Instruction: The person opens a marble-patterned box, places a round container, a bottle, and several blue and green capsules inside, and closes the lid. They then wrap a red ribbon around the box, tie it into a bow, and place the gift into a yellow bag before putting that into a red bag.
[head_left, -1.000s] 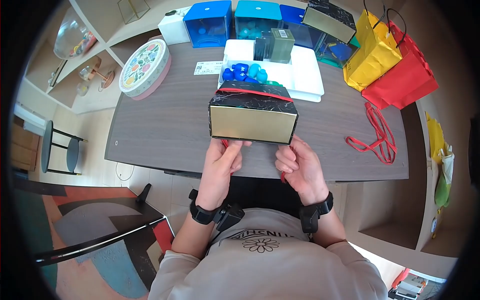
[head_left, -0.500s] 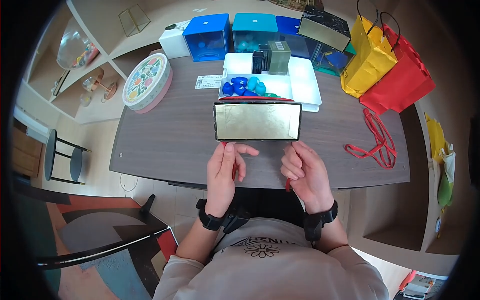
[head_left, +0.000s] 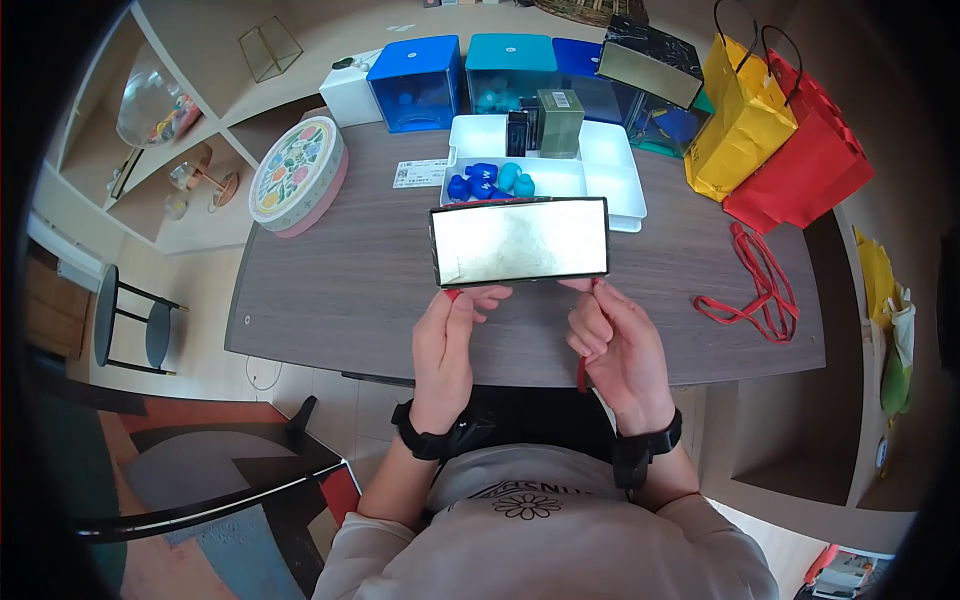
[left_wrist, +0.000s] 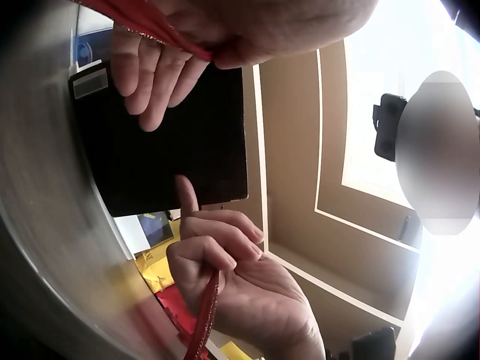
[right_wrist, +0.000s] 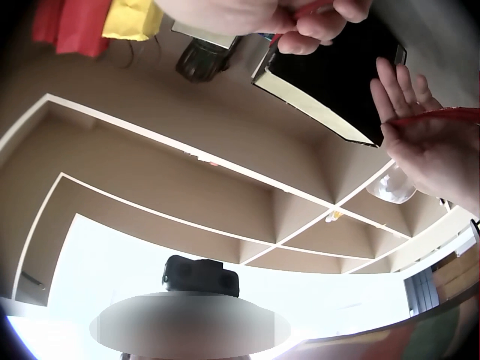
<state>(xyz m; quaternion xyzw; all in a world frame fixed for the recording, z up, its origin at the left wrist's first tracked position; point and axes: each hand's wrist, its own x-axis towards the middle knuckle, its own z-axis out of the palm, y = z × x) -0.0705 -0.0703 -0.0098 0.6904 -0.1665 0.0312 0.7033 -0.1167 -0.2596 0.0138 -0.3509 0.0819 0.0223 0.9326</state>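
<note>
A black marbled box (head_left: 520, 242) is held up in front of the body, its gold side facing the head camera. Its black underside (left_wrist: 142, 169) fills the middle of the left wrist view, with a pale label near one corner. My left hand (head_left: 444, 345) pinches a red ribbon (left_wrist: 166, 28) at the thumb, its other fingers extended under the box. My right hand (head_left: 625, 345) has fingers curled round red ribbon (left_wrist: 204, 319), with a tail hanging below and the index fingertip at the underside. The box hides the ribbon over its top.
Behind the box sits a white divided tray (head_left: 620, 205) with blue and teal pieces and a green box (head_left: 560, 125). A round floral box (head_left: 298, 175) stands left. Yellow (head_left: 740, 120) and red bags (head_left: 810, 160) stand right, near a loose red ribbon (head_left: 768, 285).
The box has tipped so its marbled top has gone from sight and the gold side faces the head camera. Both hands keep hold of the ribbon; the left fingers have shifted beneath the box.
</note>
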